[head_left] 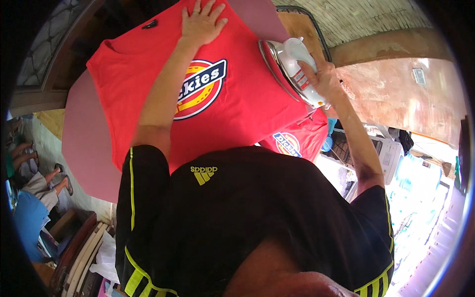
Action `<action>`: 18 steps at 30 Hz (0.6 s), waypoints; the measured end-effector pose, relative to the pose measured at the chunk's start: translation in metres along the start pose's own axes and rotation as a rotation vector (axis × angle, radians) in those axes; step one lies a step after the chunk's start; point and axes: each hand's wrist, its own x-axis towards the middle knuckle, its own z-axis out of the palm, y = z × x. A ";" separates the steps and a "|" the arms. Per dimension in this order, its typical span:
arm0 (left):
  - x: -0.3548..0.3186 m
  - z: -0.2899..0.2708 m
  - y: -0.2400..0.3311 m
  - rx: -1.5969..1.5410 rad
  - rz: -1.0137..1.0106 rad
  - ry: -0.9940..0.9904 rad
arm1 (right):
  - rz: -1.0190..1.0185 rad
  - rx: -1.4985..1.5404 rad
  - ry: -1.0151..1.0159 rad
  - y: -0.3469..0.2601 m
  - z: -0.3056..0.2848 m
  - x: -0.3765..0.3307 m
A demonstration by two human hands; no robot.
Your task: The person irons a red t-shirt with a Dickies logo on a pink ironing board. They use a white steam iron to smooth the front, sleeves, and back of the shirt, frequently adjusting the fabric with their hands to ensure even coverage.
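Note:
A red T-shirt [143,94] with a round printed badge on its front lies spread over a mauve ironing board [81,133]. My left hand [202,25] rests flat on the shirt's far part, fingers spread. In my right hand [320,78] is a white clothes iron [296,67], gripped by its handle. The iron stands at the shirt's right side, tilted, with its shiny soleplate edge toward the cloth; whether the whole plate touches cannot be seen. Closer to me on the right, another red printed piece of cloth [294,138] hangs below the shirt's edge.
A wooden wall panel [396,94] rises on the right, with woven matting [361,20] above. A white appliance [391,158] stands beyond my right arm. At the lower left are wooden boards [81,247] and a person in blue [29,222]; other people's legs show above.

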 end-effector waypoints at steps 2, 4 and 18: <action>0.015 -0.018 -0.013 0.017 -0.064 -0.147 | -0.216 -0.022 0.065 0.016 0.003 0.017; 0.022 -0.016 -0.024 0.036 -0.061 -0.101 | -0.300 -0.011 0.109 0.013 0.018 0.039; 0.024 -0.013 -0.052 0.003 0.070 -0.024 | -0.323 -0.093 0.136 -0.030 0.040 0.091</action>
